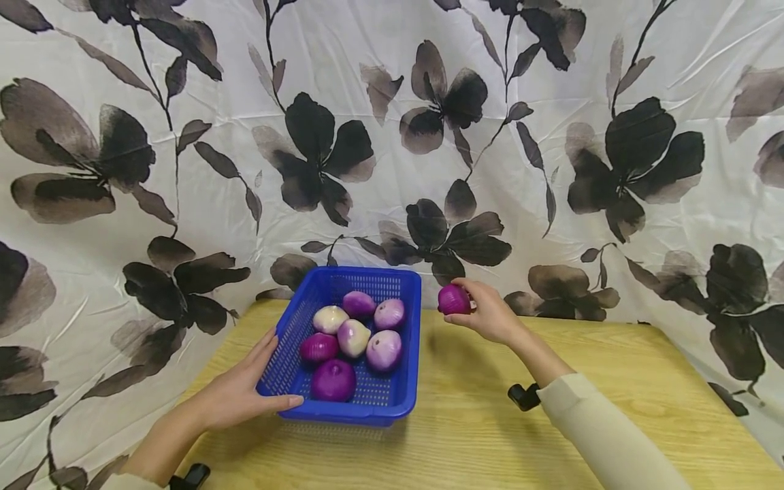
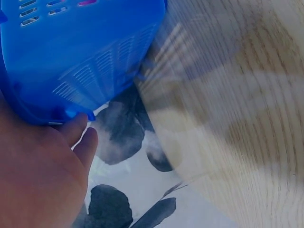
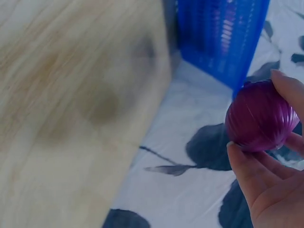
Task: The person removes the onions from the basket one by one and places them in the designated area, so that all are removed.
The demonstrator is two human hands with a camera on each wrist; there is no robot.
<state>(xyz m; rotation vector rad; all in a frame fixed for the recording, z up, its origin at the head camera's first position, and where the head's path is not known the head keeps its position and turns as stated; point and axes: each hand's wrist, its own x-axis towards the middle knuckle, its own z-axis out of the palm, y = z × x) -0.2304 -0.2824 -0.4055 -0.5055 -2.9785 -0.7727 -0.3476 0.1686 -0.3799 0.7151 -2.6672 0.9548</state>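
A blue plastic basket (image 1: 343, 410) with slotted sides holds several onions, some deep purple like the front onion (image 1: 333, 381), others paler, such as the whitish onion (image 1: 331, 318). My left hand (image 1: 235, 395) grips the basket's near left corner, thumb at the front rim and fingers along the left side. In the left wrist view, fingertips (image 2: 85, 145) show right at the basket's rim. To the right of the basket, my right hand (image 1: 493, 316) holds a purple onion (image 3: 261, 116) between thumb and fingers, raised above the table.
The basket stands on a light wood-grain table (image 1: 478, 422). Behind and beside the table hangs a white cloth (image 1: 380, 177) with dark flower prints. A black wrist device (image 1: 523, 397) sits below the right forearm.
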